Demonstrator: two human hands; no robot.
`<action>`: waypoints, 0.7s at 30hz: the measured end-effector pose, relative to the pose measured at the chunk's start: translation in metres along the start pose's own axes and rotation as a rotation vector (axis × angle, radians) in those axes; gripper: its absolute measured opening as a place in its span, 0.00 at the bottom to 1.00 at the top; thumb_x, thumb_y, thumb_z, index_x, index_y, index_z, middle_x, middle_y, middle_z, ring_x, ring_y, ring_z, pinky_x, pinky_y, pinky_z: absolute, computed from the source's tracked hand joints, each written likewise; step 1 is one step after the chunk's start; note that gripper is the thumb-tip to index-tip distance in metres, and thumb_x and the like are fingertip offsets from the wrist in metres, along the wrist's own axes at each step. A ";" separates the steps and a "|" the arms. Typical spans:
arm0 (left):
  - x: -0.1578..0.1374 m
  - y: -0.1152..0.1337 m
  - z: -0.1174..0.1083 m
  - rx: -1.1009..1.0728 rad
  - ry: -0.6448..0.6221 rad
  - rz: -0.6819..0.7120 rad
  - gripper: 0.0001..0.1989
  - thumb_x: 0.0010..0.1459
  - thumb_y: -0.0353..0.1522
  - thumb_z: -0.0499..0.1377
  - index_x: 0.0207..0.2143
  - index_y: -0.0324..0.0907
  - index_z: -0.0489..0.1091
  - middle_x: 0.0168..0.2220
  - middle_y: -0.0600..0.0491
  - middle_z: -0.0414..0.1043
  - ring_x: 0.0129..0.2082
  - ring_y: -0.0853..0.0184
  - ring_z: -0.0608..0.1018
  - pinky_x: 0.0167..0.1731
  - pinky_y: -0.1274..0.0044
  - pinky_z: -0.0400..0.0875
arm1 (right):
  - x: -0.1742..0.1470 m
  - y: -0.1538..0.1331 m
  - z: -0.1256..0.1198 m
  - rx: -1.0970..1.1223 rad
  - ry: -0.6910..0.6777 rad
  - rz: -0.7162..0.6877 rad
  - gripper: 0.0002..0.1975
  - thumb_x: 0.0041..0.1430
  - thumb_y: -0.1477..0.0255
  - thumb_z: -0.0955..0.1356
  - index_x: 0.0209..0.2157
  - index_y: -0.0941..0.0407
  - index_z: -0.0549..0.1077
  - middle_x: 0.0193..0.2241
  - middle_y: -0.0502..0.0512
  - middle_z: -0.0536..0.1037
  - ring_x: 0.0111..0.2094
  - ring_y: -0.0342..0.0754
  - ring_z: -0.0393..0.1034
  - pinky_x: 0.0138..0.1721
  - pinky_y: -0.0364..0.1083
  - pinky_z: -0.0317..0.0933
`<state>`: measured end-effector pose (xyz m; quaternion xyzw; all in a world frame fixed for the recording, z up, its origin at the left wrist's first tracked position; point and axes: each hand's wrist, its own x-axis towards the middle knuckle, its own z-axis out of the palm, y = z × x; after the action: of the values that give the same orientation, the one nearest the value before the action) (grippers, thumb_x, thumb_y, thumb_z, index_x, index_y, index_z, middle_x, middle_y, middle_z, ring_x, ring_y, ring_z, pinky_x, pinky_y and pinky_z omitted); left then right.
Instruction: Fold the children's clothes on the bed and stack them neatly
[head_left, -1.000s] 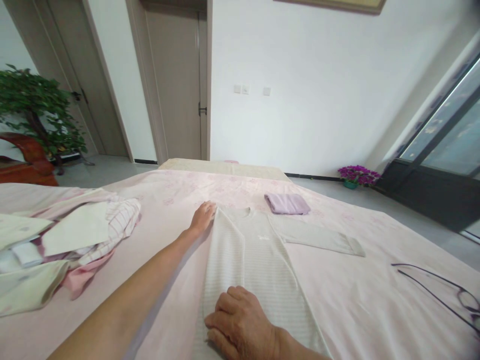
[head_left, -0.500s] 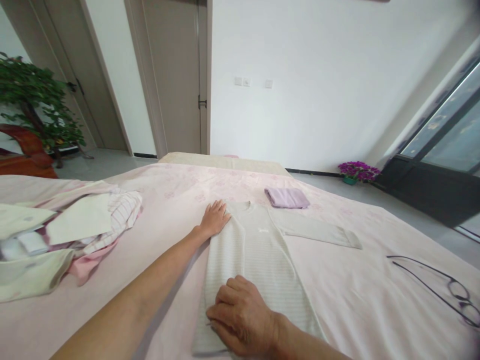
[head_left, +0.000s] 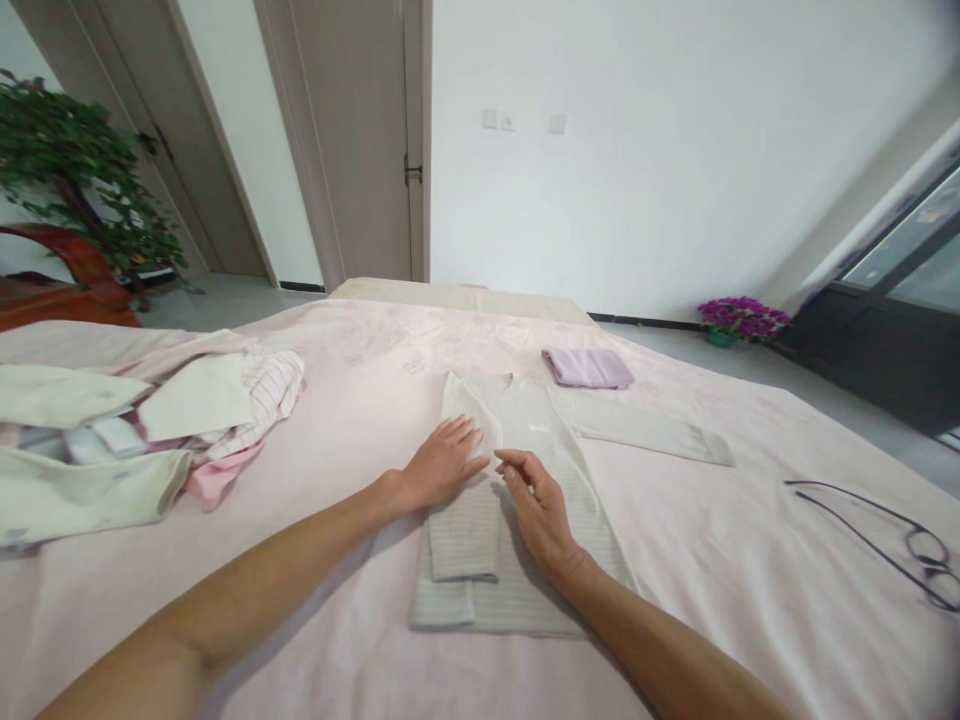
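A pale grey-green striped long-sleeved shirt lies flat on the pink bedspread, collar away from me. Its left sleeve is folded down over the body, cuff near the hem. The other sleeve stretches out to the right. My left hand rests on the folded sleeve, open, fingers stretched out. Close beside it, my right hand is over the shirt's middle, thumb and forefinger pinched together at the folded sleeve's inner edge. The fabric between these fingertips is hardly visible.
A folded lilac cloth lies beyond the shirt. Eyeglasses rest at the right. Heaped clothes are on the left. The pink bedspread covers the surface. Purple flowers stand on the floor by the wall.
My right hand has moved from near the hem up to the shirt's middle. My left hand has slid from the shoulder down onto the folded sleeve. The view has shifted slightly.
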<state>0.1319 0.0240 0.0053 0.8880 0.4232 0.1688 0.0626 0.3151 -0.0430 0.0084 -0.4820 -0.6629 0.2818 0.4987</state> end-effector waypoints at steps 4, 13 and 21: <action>-0.013 0.010 0.008 0.061 -0.049 -0.010 0.31 0.67 0.48 0.46 0.64 0.38 0.58 0.68 0.39 0.52 0.69 0.53 0.52 0.65 0.60 0.48 | 0.004 0.013 -0.002 -0.111 -0.057 -0.027 0.13 0.60 0.73 0.63 0.46 0.55 0.72 0.36 0.54 0.75 0.36 0.47 0.68 0.40 0.48 0.64; -0.060 0.050 -0.009 -0.008 -0.220 0.060 0.39 0.62 0.52 0.51 0.69 0.45 0.47 0.71 0.41 0.42 0.70 0.47 0.43 0.65 0.53 0.43 | 0.003 0.024 -0.003 -0.288 -0.019 -0.186 0.18 0.65 0.72 0.60 0.55 0.52 0.68 0.51 0.58 0.73 0.54 0.52 0.66 0.58 0.58 0.59; -0.096 0.070 -0.023 -0.072 -0.357 0.180 0.41 0.60 0.46 0.58 0.70 0.52 0.43 0.72 0.44 0.33 0.70 0.47 0.39 0.65 0.50 0.41 | 0.017 0.024 -0.002 -0.653 -0.274 -0.284 0.26 0.69 0.67 0.57 0.65 0.59 0.58 0.66 0.65 0.58 0.68 0.58 0.46 0.65 0.64 0.46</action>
<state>0.1194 -0.0953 0.0206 0.9353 0.3179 0.0284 0.1529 0.3248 -0.0180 -0.0049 -0.4768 -0.8385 0.0458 0.2598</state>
